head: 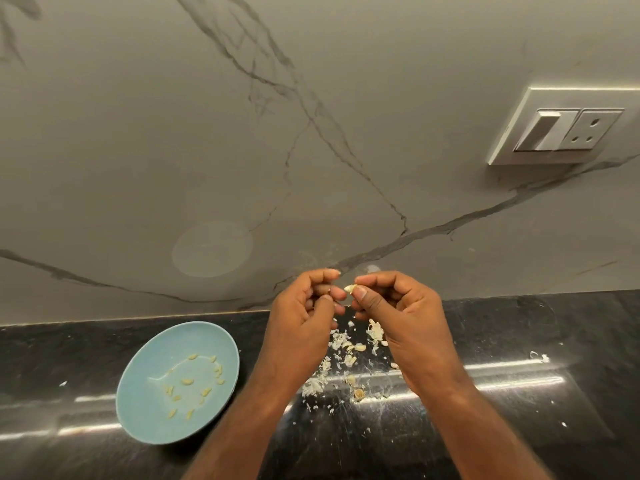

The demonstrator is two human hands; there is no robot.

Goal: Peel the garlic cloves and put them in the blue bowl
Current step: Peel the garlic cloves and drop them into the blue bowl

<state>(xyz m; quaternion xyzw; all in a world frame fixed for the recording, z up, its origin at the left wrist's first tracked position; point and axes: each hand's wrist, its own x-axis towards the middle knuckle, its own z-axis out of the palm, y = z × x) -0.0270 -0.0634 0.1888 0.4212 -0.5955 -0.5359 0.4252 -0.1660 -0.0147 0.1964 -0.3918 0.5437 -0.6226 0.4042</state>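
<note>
While peel point(338, 341) litters the black counter point(526, 344), right grip point(398, 315) pinches a clove point(349, 289) — left grip point(304, 315) unclear.

Head-worn view, forward-down, close over counter point(519, 341)

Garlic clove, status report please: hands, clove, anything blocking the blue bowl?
Right hand pinches garlic clove; left hand curled beside it, grip unclear. Peeled cloves already in blue bowl. Peel scraps on counter; nothing blocks bowl.

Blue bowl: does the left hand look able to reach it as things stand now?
Probably yes. The blue bowl lies on the counter just left of the left hand, and nothing stands between them. The right hand pinches the garlic clove.
</note>
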